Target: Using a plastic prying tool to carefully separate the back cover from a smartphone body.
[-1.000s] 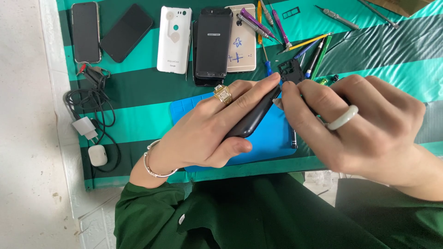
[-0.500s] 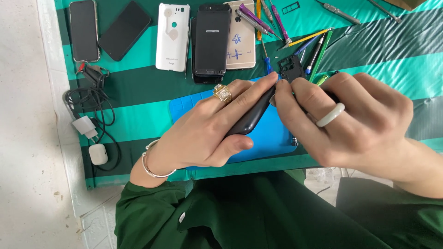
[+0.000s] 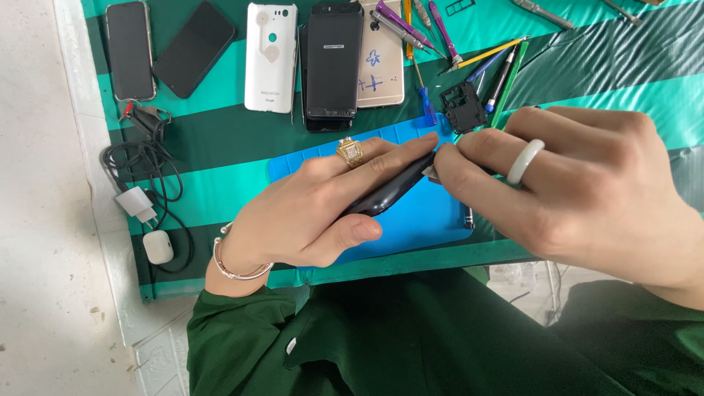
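Gripping slim glossy black phone (image 3: 389,192)

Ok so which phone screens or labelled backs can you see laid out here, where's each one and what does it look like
Dark phone: far left, screen up, black and unlit.
Black phone: beside it, tilted, unlit.
White phone back: upright rectangle, teal camera dot, small grey print.
Black panel: centre top, faint print.
Gold phone back: blue pen marks.
Black phone: held edge-on by left hand and right hand, over the blue mat.
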